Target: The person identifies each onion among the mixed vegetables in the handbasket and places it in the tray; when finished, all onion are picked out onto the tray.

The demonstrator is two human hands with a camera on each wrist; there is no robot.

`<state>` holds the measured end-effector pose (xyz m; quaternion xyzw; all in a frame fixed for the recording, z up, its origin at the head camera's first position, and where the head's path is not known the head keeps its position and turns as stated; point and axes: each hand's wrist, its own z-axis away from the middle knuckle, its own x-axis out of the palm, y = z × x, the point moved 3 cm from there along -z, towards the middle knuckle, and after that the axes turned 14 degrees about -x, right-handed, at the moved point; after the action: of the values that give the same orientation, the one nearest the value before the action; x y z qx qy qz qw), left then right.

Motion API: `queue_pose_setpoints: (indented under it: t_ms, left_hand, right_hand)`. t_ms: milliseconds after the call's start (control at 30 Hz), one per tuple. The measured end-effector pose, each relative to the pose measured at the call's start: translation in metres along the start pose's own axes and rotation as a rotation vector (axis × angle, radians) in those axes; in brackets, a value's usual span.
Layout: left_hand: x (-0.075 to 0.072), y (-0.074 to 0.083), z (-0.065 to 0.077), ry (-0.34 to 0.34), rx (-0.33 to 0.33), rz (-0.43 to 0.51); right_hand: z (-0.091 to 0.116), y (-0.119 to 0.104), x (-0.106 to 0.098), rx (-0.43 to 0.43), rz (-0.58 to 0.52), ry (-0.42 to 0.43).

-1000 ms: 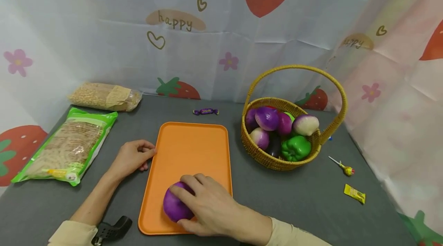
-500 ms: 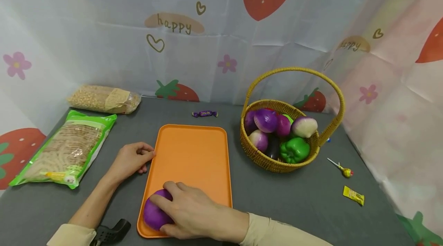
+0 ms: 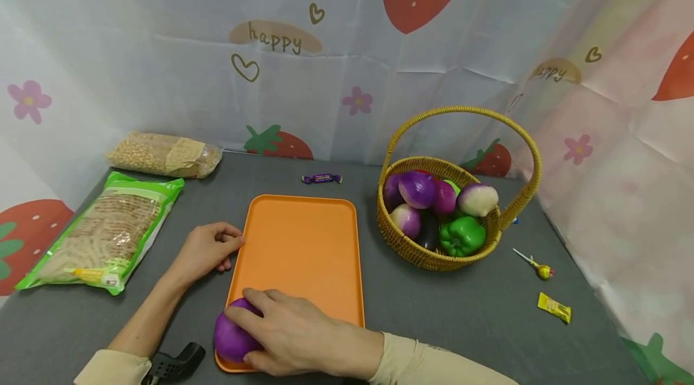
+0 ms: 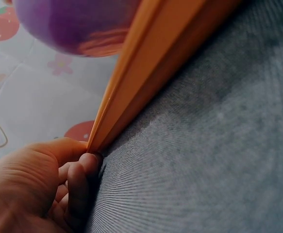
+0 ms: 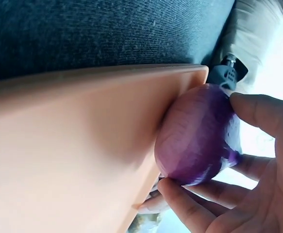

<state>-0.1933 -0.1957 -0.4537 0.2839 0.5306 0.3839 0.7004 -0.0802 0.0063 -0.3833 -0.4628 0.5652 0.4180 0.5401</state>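
An orange tray (image 3: 300,252) lies on the grey table in the head view. My left hand (image 3: 208,250) pinches its left rim, thumb above and a fingertip below, as the left wrist view shows. At the tray's near left corner my right hand (image 3: 295,331) holds a round purple onion (image 3: 233,334), fingers spread over its top and side and thumb at the near side. In the right wrist view the glossy onion (image 5: 197,136) sits close over the tray's corner, a small nub showing on the side towards the palm.
A wicker basket (image 3: 434,261) of purple onions, an eggplant and a green bell pepper (image 3: 462,236) stands to the right. Noodles in a green bag (image 3: 108,231) and a bag of grains (image 3: 165,155) lie left. Candies include a purple one (image 3: 322,178) and a lollipop (image 3: 542,270).
My right hand has moved left with the onion, from over the tray's near middle to its near left corner. The left hand has stayed at the rim.
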Motion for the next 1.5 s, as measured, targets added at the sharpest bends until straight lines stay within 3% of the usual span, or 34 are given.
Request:
queue_pose_setpoints:
  t_ms: [433, 567, 667, 767, 967, 1067, 1167, 1267, 1400, 1500]
  left_hand:
    - [0.000, 0.001, 0.001, 0.010, 0.013, 0.000]
    - [0.000, -0.001, 0.001, 0.002, 0.010, 0.005]
    - [0.000, -0.001, 0.001, -0.003, -0.001, 0.010]
    - [0.000, -0.001, 0.000, -0.007, -0.008, 0.014]
    - [-0.001, -0.001, 0.000, -0.011, 0.005, 0.023]
    - [-0.003, -0.002, 0.001, -0.004, 0.008, 0.017]
    - [-0.005, -0.002, 0.001, -0.001, 0.015, 0.010]
    - [-0.005, -0.003, 0.000, -0.004, 0.024, 0.010]
    - [-0.003, -0.003, 0.000, -0.004, 0.026, 0.013]
    - [-0.001, -0.003, -0.002, 0.002, 0.026, 0.012]
  right_hand:
    - [0.002, 0.005, 0.000, 0.044, -0.040, -0.040]
    - [0.010, 0.015, -0.007, 0.088, -0.036, -0.015]
    - [0.021, 0.030, -0.019, 0.153, 0.005, 0.083]
    - [0.040, 0.054, -0.033, 0.246, 0.083, 0.266]
    - [0.101, 0.121, -0.062, 0.494, 0.188, 0.645]
    - [0.131, 0.149, -0.068, 0.645, 0.172, 0.729]
    - [0.154, 0.168, -0.066, 0.788, 0.106, 0.690]
    - [0.167, 0.178, -0.060, 0.906, 0.021, 0.549]
    - [0.171, 0.183, -0.050, 0.950, -0.033, 0.392]
    - [0.172, 0.184, -0.047, 0.930, -0.008, 0.392]
